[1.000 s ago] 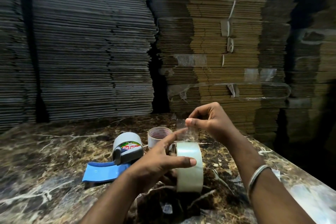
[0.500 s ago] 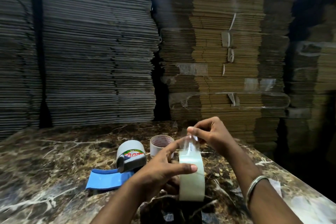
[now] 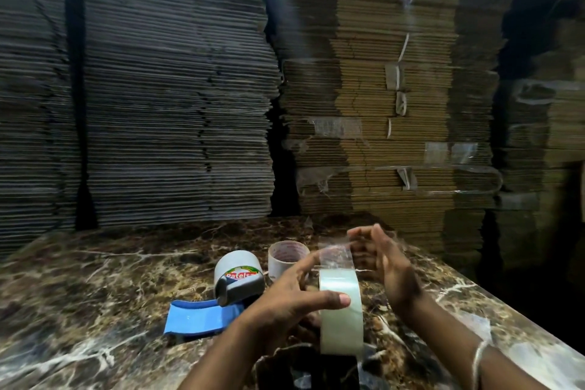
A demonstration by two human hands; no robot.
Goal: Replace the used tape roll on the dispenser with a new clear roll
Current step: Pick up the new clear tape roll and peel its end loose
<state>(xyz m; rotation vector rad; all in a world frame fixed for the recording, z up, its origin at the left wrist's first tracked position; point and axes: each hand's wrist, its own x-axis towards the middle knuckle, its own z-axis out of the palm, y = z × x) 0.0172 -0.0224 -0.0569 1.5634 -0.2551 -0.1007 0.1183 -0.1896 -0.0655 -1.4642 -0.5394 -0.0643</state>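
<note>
My left hand (image 3: 285, 298) grips a new clear tape roll (image 3: 341, 320) standing on edge over the marble table, thumb pressed on its outer face. A loose strip of tape (image 3: 335, 256) sticks up from the top of the roll. Just right of that strip is my right hand (image 3: 384, 263), blurred, with its fingers spread and nothing pinched between them. To the left on the table lies the grey tape dispenser (image 3: 239, 279) with a red and green label and a blue part (image 3: 202, 317). An empty cardboard core (image 3: 288, 256) stands behind it.
The brown marble table (image 3: 110, 288) ends at a right edge that runs diagonally toward me. Tall stacks of flattened cardboard (image 3: 177, 104) wall off the far side. A dark object (image 3: 316, 367) sits under the roll at the bottom edge.
My right hand let go of the tape end it was pinching and opened its fingers. The freed strip now stands up from the roll. My left hand kept its hold.
</note>
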